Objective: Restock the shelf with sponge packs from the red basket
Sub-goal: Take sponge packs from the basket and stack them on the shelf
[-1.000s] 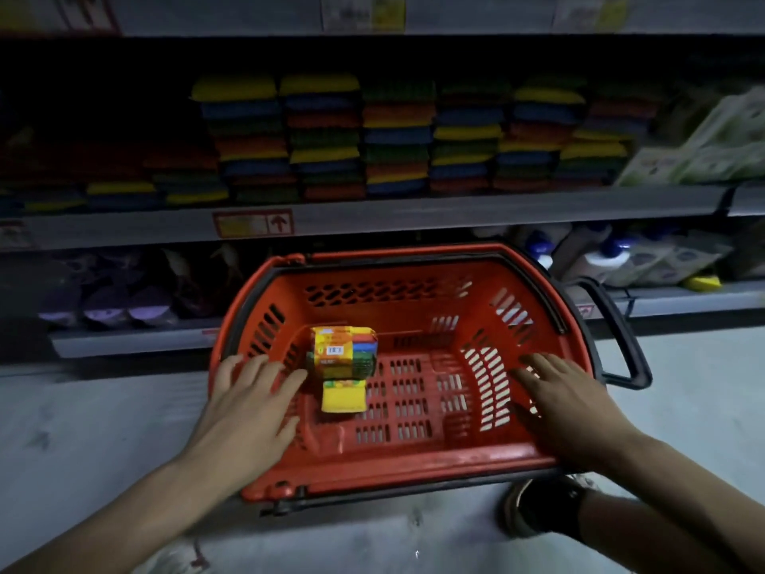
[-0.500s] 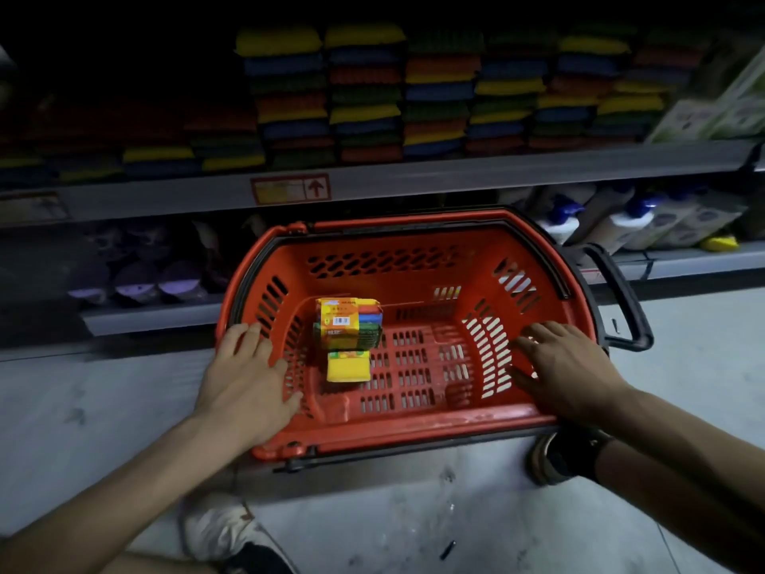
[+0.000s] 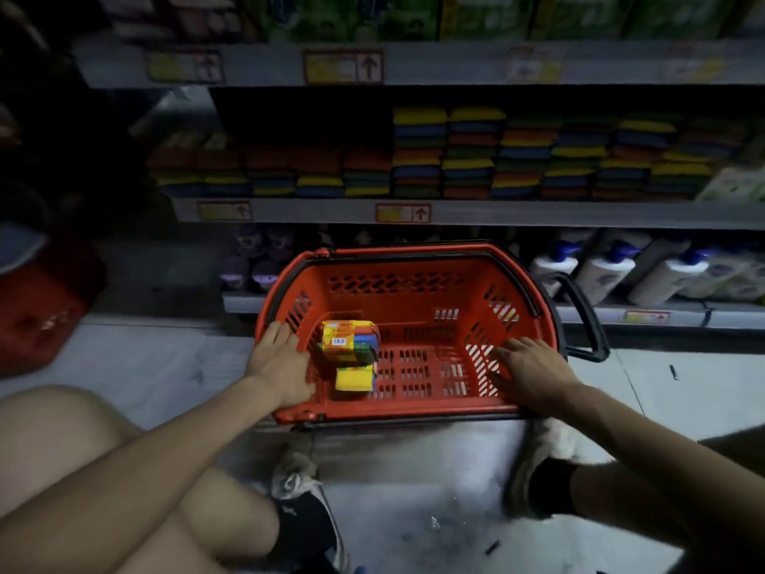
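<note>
Ops: Hands?
Floor: On the red basket [image 3: 414, 302], one each side. The left hand [image 3: 279, 366] lies flat on the left wall, fingers straight and close together, gripping nothing. The right hand [image 3: 530, 372] rests on the right wall, fingers splayed over the slots, also holding nothing.
Ops: Sponge packs?
Floor: Two in the basket. The multicolour pack [image 3: 350, 339] is just right of the left hand's fingers. The yellow-topped pack [image 3: 355, 379] sits against it, nearer the left wrist. Both are well apart from the right hand.
Ops: Shelf?
Floor: The shelf [image 3: 517, 215] is beyond both hands, past the basket's far rim, with stacked sponge packs [image 3: 525, 155] on it.
</note>
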The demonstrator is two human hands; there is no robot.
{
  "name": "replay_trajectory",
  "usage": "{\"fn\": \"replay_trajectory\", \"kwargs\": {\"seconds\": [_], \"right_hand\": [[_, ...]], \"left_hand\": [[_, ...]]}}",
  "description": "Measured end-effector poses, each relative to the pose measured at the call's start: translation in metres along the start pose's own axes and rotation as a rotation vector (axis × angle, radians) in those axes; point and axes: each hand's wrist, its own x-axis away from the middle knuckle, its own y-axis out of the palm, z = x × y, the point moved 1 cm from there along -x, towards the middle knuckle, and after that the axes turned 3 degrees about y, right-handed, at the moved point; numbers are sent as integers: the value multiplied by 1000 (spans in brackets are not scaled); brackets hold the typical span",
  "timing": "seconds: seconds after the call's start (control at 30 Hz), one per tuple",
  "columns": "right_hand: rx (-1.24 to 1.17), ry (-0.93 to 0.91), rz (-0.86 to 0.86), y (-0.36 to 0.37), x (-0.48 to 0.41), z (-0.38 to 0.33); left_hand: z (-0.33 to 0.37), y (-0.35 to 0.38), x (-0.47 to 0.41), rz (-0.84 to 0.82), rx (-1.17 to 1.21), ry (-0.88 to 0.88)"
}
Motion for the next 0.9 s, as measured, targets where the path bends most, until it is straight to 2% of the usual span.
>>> {"fn": "replay_trajectory", "kwargs": {"seconds": [0.1, 0.27, 0.4, 0.6, 0.9], "right_hand": [[-12, 35, 49, 1, 2, -4], [26, 49, -5, 2, 3, -10], [-40, 39, -14, -5, -12, -18], [-196, -2, -79, 3, -42, -44], [-329, 5, -99, 17, -65, -61]], "left_hand": [[-2, -3, 0, 59, 50, -18], [1, 4, 0, 74, 10, -34], [0, 4, -12, 92, -28, -14], [7, -2, -68, 114, 69, 44], [36, 26, -146, 144, 36, 130]]}}
